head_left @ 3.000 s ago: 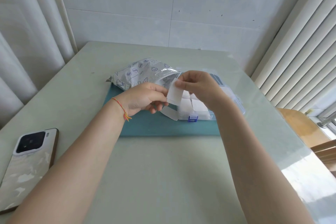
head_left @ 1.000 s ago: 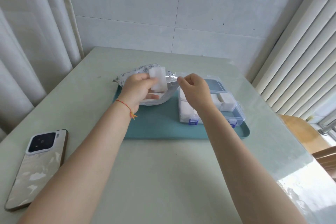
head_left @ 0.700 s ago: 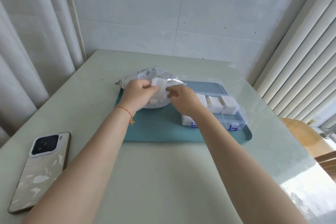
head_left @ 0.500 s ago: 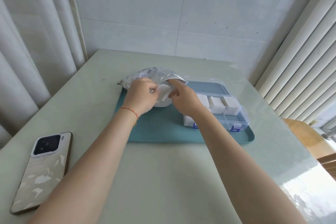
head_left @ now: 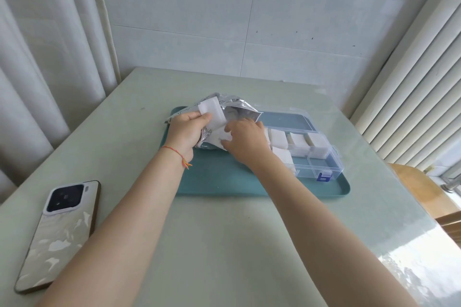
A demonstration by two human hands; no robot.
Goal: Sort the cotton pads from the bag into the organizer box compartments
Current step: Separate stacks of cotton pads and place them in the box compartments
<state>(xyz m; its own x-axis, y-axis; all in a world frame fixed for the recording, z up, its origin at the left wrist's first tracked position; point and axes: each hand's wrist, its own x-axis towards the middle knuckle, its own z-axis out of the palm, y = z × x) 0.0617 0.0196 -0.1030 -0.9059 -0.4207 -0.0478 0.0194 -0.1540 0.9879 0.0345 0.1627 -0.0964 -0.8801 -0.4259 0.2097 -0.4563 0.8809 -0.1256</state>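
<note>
Head view, nearest to us, shows a phone (head_left: 58, 233) lying face down on the pale green bench (head_left: 224, 244), well apart from our work. Farther out sits a teal tray (head_left: 219, 182) carrying everything else. On its left part our left hand (head_left: 185, 129) curls its fingers round the silver bag (head_left: 237, 112), holding the mouth open, and also pinches a white cotton pad (head_left: 212, 113) against the bag's edge. Our right hand (head_left: 247, 141) is at the bag's mouth, its fingers clamped on another pad (head_left: 220, 138) that is partly out of the bag. Just right of that hand stands the clear organizer box (head_left: 321, 159), its lid laid back; stacks of cotton pads (head_left: 298, 141) fill several compartments, while the near right one looks bare.
</note>
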